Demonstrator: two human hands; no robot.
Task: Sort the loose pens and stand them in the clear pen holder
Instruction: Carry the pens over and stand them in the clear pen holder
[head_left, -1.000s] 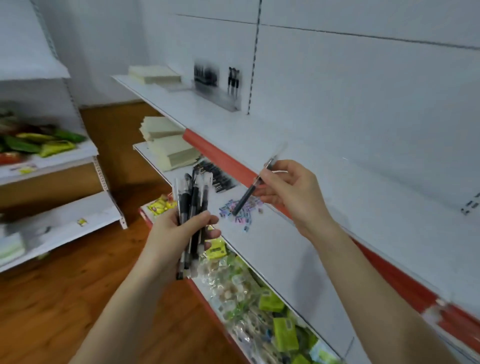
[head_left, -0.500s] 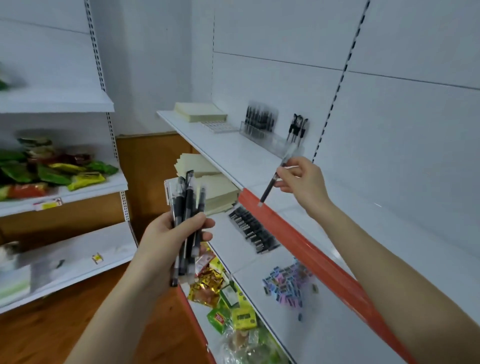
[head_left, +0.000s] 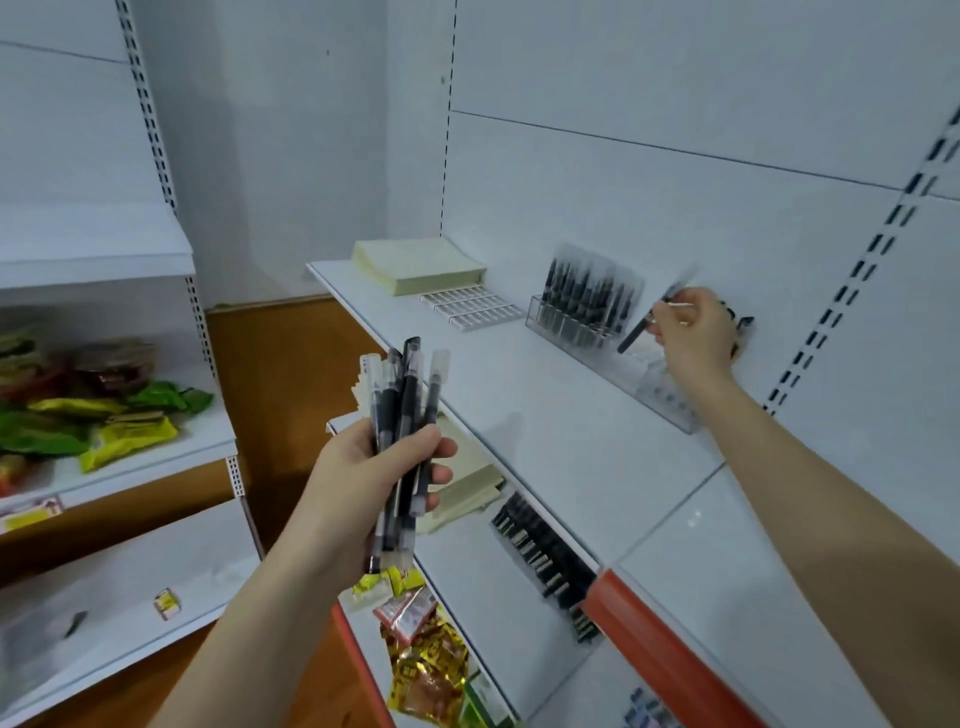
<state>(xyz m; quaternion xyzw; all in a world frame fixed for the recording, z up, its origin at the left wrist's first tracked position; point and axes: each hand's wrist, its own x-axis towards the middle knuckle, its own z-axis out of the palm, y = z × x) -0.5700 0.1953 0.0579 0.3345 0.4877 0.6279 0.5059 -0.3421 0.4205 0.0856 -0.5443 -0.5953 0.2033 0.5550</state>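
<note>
The white shelf (head_left: 519, 415) runs along the wall from 11 o'clock to 5 o'clock. At its 11 o'clock end lies a yellow paper stack (head_left: 415, 265). Just beside that, toward 4 o'clock, is a row of white strips (head_left: 470, 307). Next comes the clear holder (head_left: 623, 371) against the wall, with black pens (head_left: 582, 296) standing in its 10 o'clock end.

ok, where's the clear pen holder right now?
Head view, right of centre: the clear pen holder sits on the upper shelf against the back wall, just beneath the right hand.
</note>
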